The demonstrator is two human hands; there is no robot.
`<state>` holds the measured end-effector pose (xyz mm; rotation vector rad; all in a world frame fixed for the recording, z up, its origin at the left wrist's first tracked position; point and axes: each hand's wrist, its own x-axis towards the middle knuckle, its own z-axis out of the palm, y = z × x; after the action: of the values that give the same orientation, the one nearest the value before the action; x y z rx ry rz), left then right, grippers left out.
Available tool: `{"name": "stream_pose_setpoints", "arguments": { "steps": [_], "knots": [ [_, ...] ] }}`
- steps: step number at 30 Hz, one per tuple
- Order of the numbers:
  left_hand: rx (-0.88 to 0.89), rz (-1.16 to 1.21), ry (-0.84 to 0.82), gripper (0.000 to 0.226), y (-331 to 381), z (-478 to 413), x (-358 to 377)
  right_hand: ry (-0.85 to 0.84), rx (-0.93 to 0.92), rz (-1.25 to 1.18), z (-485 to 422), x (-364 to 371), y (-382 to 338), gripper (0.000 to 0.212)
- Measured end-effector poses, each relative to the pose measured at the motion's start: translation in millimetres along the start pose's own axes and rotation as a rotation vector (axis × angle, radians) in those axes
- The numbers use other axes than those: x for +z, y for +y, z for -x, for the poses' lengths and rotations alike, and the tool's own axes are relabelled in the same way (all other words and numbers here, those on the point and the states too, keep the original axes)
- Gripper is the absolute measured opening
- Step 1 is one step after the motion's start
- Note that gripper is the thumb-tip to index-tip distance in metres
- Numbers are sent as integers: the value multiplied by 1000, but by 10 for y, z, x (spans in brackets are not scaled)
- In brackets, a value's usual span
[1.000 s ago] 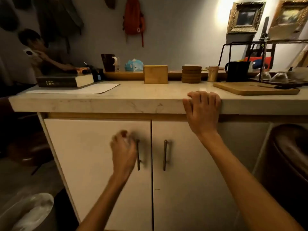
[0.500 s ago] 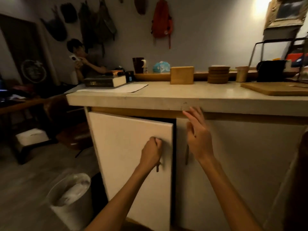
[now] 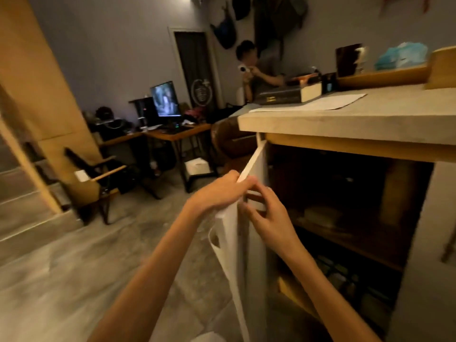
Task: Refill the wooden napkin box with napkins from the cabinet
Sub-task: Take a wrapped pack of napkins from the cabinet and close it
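Left grip on door edge

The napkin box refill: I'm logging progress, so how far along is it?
Done: the left cabinet door is swung wide open, showing dark shelves. In hand: the left hand grips the door's edge; the right hand is empty beside it. Left: finding napkins, none identifiable yet, and filling the wooden box on the counter.
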<state>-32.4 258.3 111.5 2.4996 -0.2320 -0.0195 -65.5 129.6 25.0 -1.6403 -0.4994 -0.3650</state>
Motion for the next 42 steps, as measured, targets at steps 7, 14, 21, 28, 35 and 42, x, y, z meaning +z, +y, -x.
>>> {"name": "stream_pose_setpoints", "arguments": {
  "steps": [7,14,21,28,35,42],
  "knots": [
    [-184,-618,258,47,-520,-258,-261,-206,110,564,-419,-40,613,37],
    [-274,-871,558,67,-734,-962,0,-223,102,964,-1015,-227,840,37],
    [1,-923,730,93,-485,-1889,619,-73,298,1134,-1076,-991,1396,38],
    [-26,-1032,960,76,-483,-2287,917,26,500,1202,-850,-1708,1909,54],
    [51,-984,988,86,-564,-2329,1007,-375,742,1022,-907,-1397,2572,129],
    [49,-985,994,90,-585,-2342,981,-387,617,1336,-686,-1265,3022,154]
  ]
}}
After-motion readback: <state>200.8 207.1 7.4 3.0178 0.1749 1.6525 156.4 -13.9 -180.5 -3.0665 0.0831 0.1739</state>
